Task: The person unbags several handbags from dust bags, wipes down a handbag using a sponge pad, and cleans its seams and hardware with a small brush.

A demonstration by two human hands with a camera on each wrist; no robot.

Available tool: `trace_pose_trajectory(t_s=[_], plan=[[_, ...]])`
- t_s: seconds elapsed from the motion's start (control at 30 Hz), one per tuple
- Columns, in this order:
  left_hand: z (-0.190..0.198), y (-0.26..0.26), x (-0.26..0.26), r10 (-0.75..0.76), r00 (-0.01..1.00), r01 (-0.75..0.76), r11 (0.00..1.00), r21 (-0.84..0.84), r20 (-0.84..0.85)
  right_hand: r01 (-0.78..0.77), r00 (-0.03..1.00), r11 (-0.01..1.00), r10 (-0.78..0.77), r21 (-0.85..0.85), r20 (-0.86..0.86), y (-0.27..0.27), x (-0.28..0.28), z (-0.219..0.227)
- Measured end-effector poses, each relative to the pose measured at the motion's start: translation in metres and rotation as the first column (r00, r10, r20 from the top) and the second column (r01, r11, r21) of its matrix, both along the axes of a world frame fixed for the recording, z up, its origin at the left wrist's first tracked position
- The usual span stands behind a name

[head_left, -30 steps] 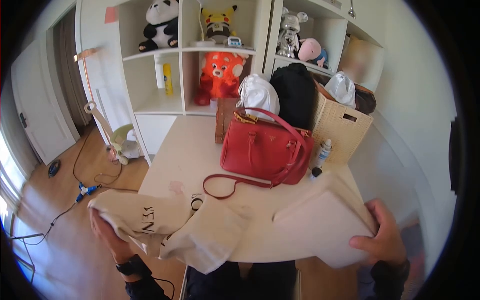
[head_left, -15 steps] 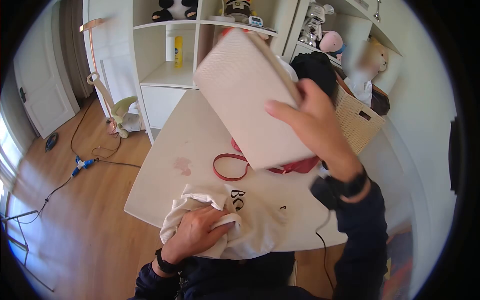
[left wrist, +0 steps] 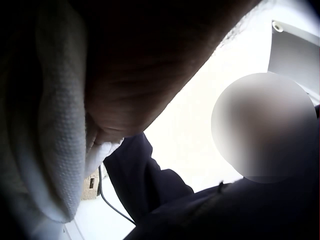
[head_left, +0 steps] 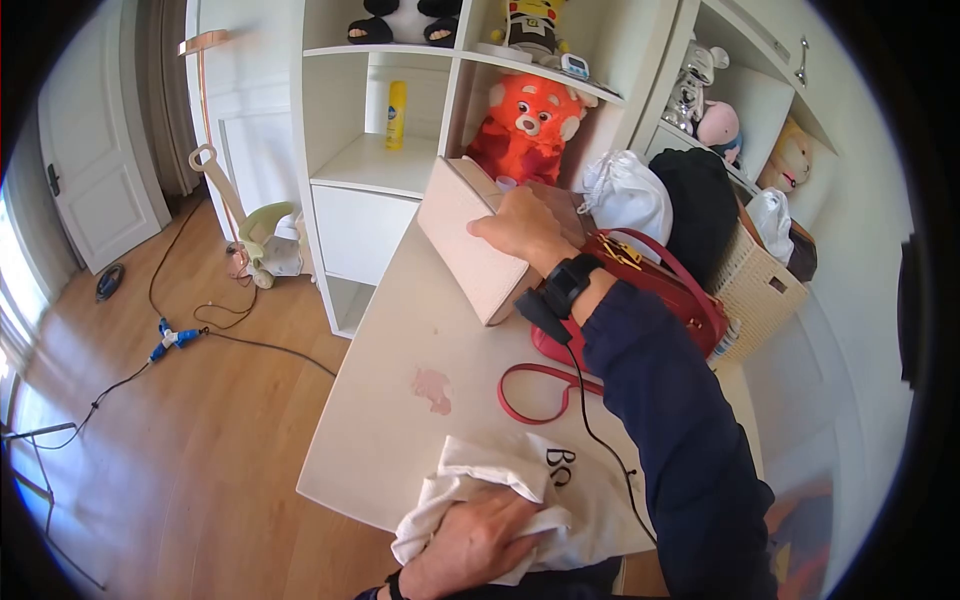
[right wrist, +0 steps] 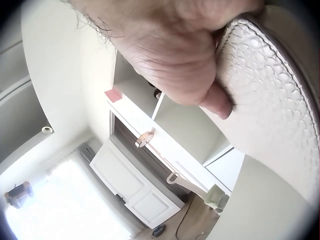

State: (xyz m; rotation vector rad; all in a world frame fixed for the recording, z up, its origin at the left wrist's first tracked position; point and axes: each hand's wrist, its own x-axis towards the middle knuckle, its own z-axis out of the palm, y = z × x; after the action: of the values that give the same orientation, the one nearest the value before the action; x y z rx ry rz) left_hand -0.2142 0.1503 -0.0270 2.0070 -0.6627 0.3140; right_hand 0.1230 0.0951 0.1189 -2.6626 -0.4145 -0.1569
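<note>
A pale pink textured bag [head_left: 470,240] stands at the table's far left edge in the head view, gripped along its top by the right hand [head_left: 528,232]. In the right wrist view the thumb of the right hand [right wrist: 175,60] presses the scaly side of the bag [right wrist: 270,100]. At the near edge the left hand [head_left: 475,540] holds bunched cream cloth [head_left: 590,500] with black letters; its fingertips are partly covered by folds. Cloth folds [left wrist: 62,115] also lie against the left hand [left wrist: 145,65] in the left wrist view.
Right of the pink bag is a red handbag [head_left: 640,290], its strap [head_left: 515,405] looped on the table [head_left: 370,430]. Behind stand a white pouch [head_left: 630,195], a black bag [head_left: 700,200] and a woven basket [head_left: 765,290]. Shelves [head_left: 375,165] hold plush toys.
The right hand has carried the pink bag from the table's right side, over the red handbag, to the far left edge. The left hand has moved inward and bunched the cloth.
</note>
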Motion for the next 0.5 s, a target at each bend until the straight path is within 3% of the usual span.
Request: trace_pose_trajectory(t_s=[0.1,0.17,0.23,0.3,0.4,0.5], plan=[[-0.002,0.003,-0.001,0.023,0.999,-0.023,1.0,-0.02,-0.04,0.047,0.998,0.999,-0.047,0.002,0.042,0.013,0.029,-0.003],[-0.024,0.008,-0.003,-0.146,0.973,0.168,0.979,0.117,-0.177,0.059,0.996,0.998,-0.059,0.001,0.066,0.02,0.052,-0.005],[-0.019,0.005,-0.007,-0.158,0.978,0.175,0.976,0.129,-0.135,0.076,0.996,0.997,-0.075,-0.012,0.043,0.023,0.07,-0.007],[0.0,-0.001,-0.009,0.037,0.993,-0.045,0.997,-0.07,-0.109,0.06,0.998,0.998,-0.06,-0.034,0.0,0.022,0.072,-0.01],[0.0,-0.002,-0.009,0.032,0.995,-0.041,0.995,-0.091,-0.095,0.061,0.996,0.998,-0.058,-0.036,0.061,0.015,0.064,-0.015],[0.002,-0.005,-0.008,0.046,0.998,-0.051,0.991,-0.12,-0.044,0.006,1.0,0.995,-0.007,-0.097,-0.012,0.005,0.042,0.002]])
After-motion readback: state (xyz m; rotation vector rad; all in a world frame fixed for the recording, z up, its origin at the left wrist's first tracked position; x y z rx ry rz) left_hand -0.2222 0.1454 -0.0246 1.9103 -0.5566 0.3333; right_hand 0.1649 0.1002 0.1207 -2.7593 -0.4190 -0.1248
